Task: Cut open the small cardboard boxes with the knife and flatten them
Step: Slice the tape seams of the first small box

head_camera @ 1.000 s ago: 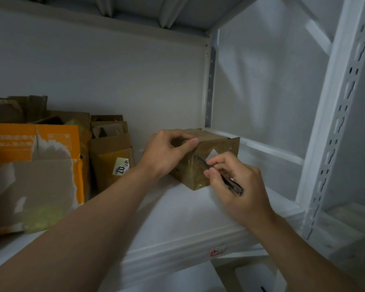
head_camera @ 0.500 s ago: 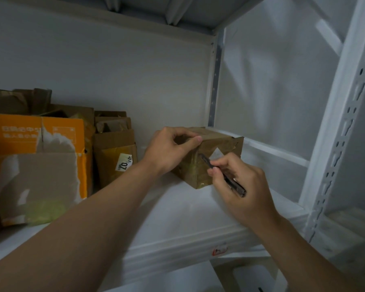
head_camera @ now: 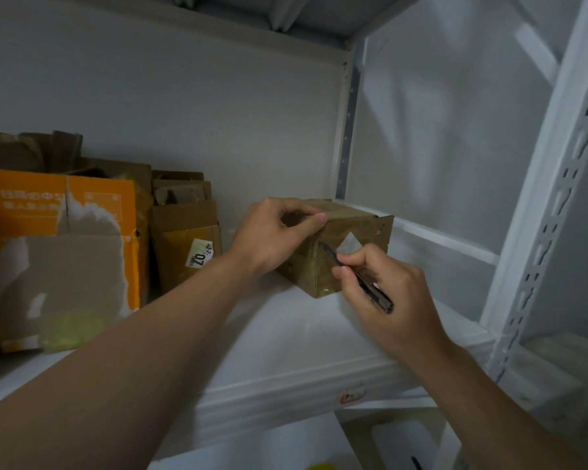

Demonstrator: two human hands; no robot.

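The likeliest trouble is the knife (head_camera: pixel 374 291) skidding off the glossy tape and up toward the left hand (head_camera: pixel 272 232), whose thumb lies just above the blade tip; the small cardboard box (head_camera: pixel 360 228) could also slide on the smooth shelf (head_camera: pixel 286 334) under the push. The box sits toward the shelf's back right corner. The left hand's fingers curl tightly over its top near corner, and the right hand (head_camera: pixel 387 293) pinches the knife pen-fashion, tip on the taped front face

Brown taped box (head_camera: pixel 350 232), black knife (head_camera: pixel 360 279), orange-and-white carton (head_camera: pixel 62 205), white shelf (head_camera: pixel 286 340).
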